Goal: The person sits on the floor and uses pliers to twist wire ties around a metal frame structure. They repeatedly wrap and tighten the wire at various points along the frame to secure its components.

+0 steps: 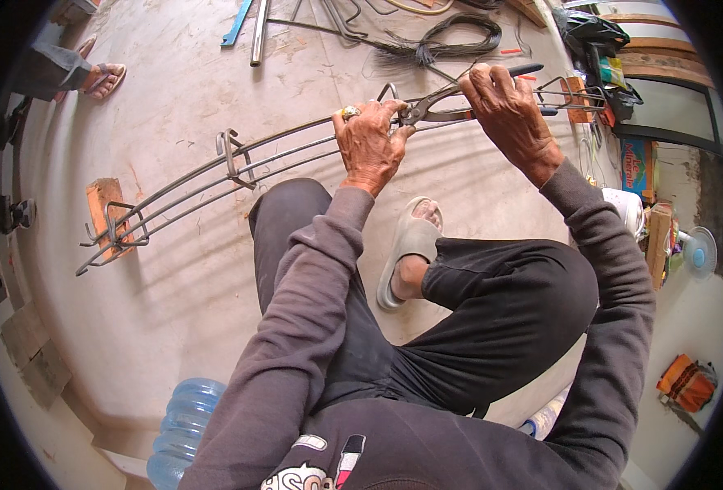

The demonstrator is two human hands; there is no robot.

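Note:
A long, narrow rebar cage (296, 144) of thin steel bars and bent stirrups (229, 157) lies across the floor in front of me. My left hand (370, 143) is closed on the cage, fingers around its bars beside a stirrup. Dark pincers (435, 100) are in my right hand (513, 118), which is closed around their handles. The pincer jaws (410, 113) sit at the bars, right beside my left fingertips. What lies between the jaws is too small to make out.
Bricks prop the cage's left end (104, 196) and right end (575, 91). Beyond it lie a coil of black tie wire (451, 41) and a metal pipe (259, 37). Another person's sandalled foot (108, 80) stands far left. A blue water jug (186, 425) is near left.

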